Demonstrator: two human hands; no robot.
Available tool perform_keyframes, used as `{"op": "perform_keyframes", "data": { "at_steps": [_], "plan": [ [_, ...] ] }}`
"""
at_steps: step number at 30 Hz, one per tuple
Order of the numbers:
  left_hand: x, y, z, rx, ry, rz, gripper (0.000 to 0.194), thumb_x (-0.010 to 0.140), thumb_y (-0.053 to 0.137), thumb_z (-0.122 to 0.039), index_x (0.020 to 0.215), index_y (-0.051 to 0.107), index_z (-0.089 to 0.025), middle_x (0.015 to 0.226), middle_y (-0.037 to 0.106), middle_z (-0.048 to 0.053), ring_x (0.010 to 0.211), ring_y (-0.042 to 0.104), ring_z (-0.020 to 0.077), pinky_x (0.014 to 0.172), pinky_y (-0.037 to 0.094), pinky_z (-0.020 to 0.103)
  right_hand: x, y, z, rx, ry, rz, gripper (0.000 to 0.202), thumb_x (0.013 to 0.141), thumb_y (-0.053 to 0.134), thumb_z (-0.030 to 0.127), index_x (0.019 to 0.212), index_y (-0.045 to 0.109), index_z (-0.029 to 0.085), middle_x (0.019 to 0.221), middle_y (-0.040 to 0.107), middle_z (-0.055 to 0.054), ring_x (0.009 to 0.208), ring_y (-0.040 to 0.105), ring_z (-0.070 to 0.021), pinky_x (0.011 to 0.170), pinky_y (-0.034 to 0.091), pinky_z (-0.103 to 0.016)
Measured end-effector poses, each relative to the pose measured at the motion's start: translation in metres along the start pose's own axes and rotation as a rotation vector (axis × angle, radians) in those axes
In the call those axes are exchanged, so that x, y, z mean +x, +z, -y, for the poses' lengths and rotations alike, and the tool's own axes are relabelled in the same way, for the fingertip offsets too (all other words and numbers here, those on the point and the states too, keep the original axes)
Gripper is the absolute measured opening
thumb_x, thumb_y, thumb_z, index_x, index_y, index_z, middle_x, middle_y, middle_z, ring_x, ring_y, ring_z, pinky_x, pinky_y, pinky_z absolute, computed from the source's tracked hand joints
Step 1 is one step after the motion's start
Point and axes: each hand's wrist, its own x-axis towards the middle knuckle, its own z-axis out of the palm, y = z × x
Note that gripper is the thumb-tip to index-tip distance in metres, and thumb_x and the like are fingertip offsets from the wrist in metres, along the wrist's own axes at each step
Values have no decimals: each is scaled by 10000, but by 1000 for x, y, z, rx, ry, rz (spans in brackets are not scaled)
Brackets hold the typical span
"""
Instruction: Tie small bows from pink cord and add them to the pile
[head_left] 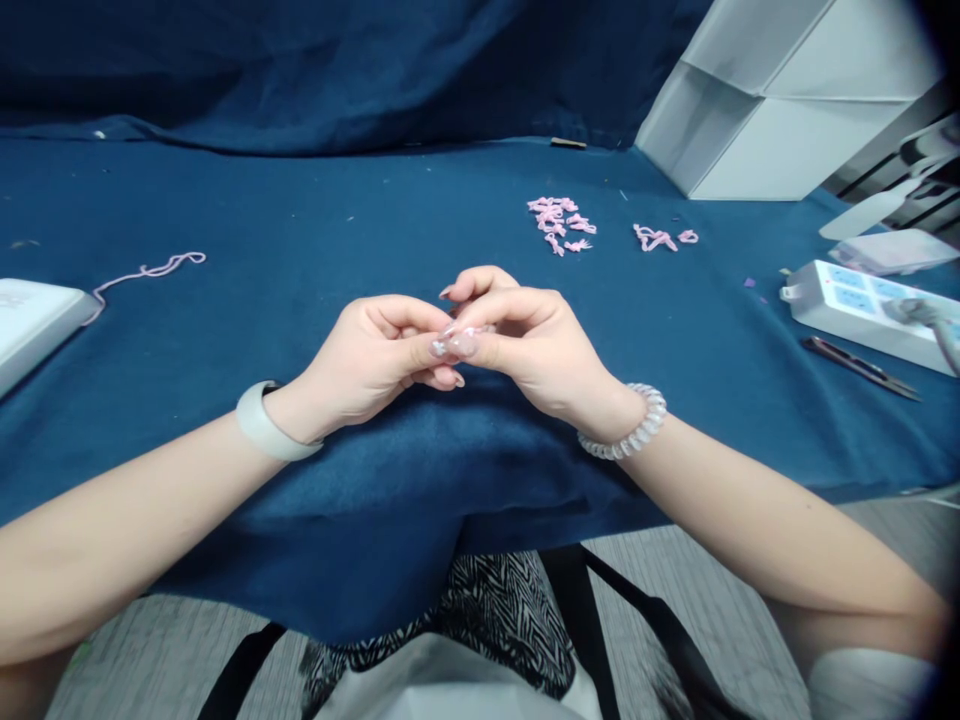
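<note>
My left hand (386, 350) and my right hand (529, 345) meet above the front of the table, fingertips pressed together. Between them a bit of pink cord (474, 331) shows; the fingers and nails cover most of it, so its shape cannot be made out. Both thumbs and index fingers are pinched closed on it. Beyond the right hand lies a small heap of knotted pink cord pieces (553, 218). A smaller group of the same pink pieces (655, 238) is to its right.
At the left, a pink cord (150, 272) trails from a white box (37, 325). A white power strip (870, 305), thread snips (859, 367) and a clear-lidded case (896, 250) stand at the right. White storage boxes (795, 150) rise at the back right on the blue cloth (300, 220).
</note>
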Motion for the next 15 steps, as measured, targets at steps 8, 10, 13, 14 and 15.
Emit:
{"op": "perform_keyframes", "data": {
  "at_steps": [8, 10, 13, 14, 15],
  "plan": [
    [0, -5, 4, 78, 35, 56, 213, 617, 890, -269, 757, 762, -171, 570, 684, 16, 476, 672, 160, 515, 608, 228, 1, -7, -6, 105, 147, 167, 562, 639, 866, 250, 1162, 662, 282, 1156, 603, -24, 1040, 584, -157, 838, 545, -263],
    [-1, -5, 4, 92, 21, 83, 217, 612, 892, -284, 749, 763, -175, 573, 687, 21, 459, 665, 164, 498, 606, 237, 3, -9, -7, 100, 216, 182, 723, 581, 891, 207, 1238, 598, 284, 1175, 583, -35, 1059, 586, -170, 829, 549, -267],
    [-2, -5, 2, 118, 17, 120, 186, 633, 880, -285, 705, 751, -171, 558, 680, 23, 445, 655, 160, 488, 601, 235, 4, -11, -8, 50, 277, 181, 825, 523, 911, 200, 1265, 557, 264, 1192, 562, -54, 1027, 589, -174, 799, 548, -272],
    [-2, -5, 1, 122, 23, 132, 177, 646, 873, -283, 696, 746, -170, 550, 675, 21, 443, 653, 157, 491, 601, 234, 4, -11, -7, 24, 275, 178, 831, 522, 912, 215, 1269, 550, 260, 1200, 561, -58, 1016, 588, -172, 799, 544, -276],
    [-2, -6, 0, 121, 31, 144, 174, 658, 866, -284, 694, 740, -169, 546, 672, 18, 444, 651, 154, 495, 601, 235, 3, -11, -7, -9, 262, 170, 828, 529, 912, 235, 1271, 545, 256, 1207, 563, -59, 1007, 584, -169, 806, 537, -280]
  ]
}}
